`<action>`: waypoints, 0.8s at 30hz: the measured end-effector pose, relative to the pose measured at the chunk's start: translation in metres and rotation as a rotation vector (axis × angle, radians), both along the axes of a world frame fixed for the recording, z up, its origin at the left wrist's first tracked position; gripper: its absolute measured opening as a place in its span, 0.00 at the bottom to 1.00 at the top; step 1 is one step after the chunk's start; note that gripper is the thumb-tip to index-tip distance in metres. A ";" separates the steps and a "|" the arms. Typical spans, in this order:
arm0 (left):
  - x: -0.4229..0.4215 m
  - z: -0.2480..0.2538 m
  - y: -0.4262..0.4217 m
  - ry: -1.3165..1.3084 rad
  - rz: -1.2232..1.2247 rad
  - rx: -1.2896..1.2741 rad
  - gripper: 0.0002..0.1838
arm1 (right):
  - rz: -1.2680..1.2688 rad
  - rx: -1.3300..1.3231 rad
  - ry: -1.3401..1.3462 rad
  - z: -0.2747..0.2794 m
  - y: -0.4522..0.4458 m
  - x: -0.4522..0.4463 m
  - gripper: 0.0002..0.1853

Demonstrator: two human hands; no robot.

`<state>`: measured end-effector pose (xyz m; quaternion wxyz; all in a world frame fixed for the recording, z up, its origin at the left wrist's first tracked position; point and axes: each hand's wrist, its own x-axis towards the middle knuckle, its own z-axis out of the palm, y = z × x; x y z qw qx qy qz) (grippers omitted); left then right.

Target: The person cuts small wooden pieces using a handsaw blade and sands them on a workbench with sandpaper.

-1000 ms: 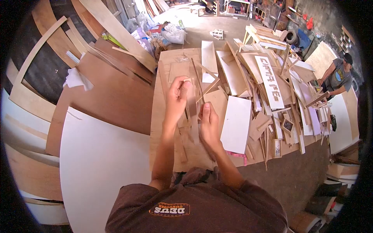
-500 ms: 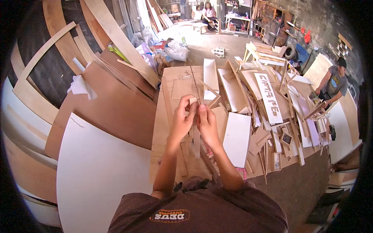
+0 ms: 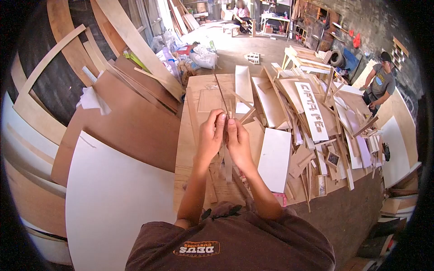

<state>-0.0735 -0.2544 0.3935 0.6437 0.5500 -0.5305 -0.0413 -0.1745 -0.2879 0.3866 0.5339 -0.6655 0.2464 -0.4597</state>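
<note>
A long thin wooden strip (image 3: 220, 92), seen almost edge-on, points away from me over the plywood-topped table (image 3: 186, 156). My left hand (image 3: 209, 137) is closed on it, thumb against the near side. My right hand (image 3: 239, 143) pinches it too, close beside the left, both thumbs upward. Below my hands a pale strip (image 3: 228, 165) shows between the forearms; I cannot tell whether it is part of the same piece. A flat rectangular wood panel (image 3: 210, 100) lies on the table beyond my hands.
Right of my hands lie a white board (image 3: 275, 160), a box-like white piece (image 3: 244, 86) and a heap of offcuts with a lettered board (image 3: 312, 113). Large sheets (image 3: 117, 203) lean at left. A co-worker (image 3: 379, 86) stands at right; another person (image 3: 242, 16) sits far back.
The small pale block end seen at my left fingers no longer shows. My hands have come slightly closer together around the strip. The co-worker at right has straightened up.
</note>
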 end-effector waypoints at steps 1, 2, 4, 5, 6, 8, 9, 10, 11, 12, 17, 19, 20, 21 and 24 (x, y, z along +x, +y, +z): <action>0.000 0.000 0.000 0.002 0.000 0.003 0.11 | -0.004 0.040 0.040 0.002 0.002 -0.002 0.24; -0.001 -0.001 0.001 -0.003 0.011 0.018 0.11 | -0.008 0.081 0.082 0.002 0.004 -0.003 0.24; -0.003 -0.001 0.001 -0.006 0.022 0.033 0.11 | -0.040 0.065 0.021 -0.003 0.006 -0.002 0.24; -0.003 -0.002 0.001 -0.007 0.031 0.012 0.11 | -0.071 0.045 -0.041 -0.005 0.007 -0.002 0.24; -0.003 -0.003 0.002 -0.008 0.042 -0.008 0.12 | -0.070 0.047 -0.037 -0.006 0.007 -0.003 0.24; -0.003 -0.002 0.003 -0.015 0.043 -0.007 0.12 | -0.056 0.044 -0.053 -0.006 0.008 -0.006 0.23; -0.003 -0.002 0.003 -0.028 0.045 -0.013 0.12 | -0.051 0.045 -0.058 -0.007 0.008 -0.006 0.23; -0.003 -0.003 0.002 -0.025 0.046 -0.009 0.12 | -0.052 0.023 -0.021 -0.007 0.007 -0.007 0.23; -0.003 -0.004 0.003 -0.005 0.027 -0.006 0.12 | -0.053 0.003 0.018 -0.008 0.007 -0.007 0.23; -0.004 -0.005 0.003 0.013 0.008 -0.003 0.12 | -0.052 0.007 0.022 -0.007 0.009 -0.007 0.23; -0.005 -0.007 0.003 0.028 0.018 0.021 0.12 | -0.084 0.045 -0.017 -0.005 0.011 -0.006 0.22; -0.005 -0.007 0.002 0.033 0.001 0.010 0.13 | -0.082 0.034 0.003 -0.007 0.008 -0.005 0.22; -0.006 -0.008 0.002 0.045 -0.009 -0.006 0.12 | -0.081 0.025 0.023 -0.008 0.007 -0.006 0.23; -0.007 -0.007 0.002 0.058 -0.020 -0.022 0.12 | -0.084 0.028 0.024 -0.007 0.008 -0.007 0.23; -0.009 -0.002 0.005 0.047 -0.021 0.013 0.12 | -0.177 -0.068 0.107 0.006 0.013 -0.012 0.22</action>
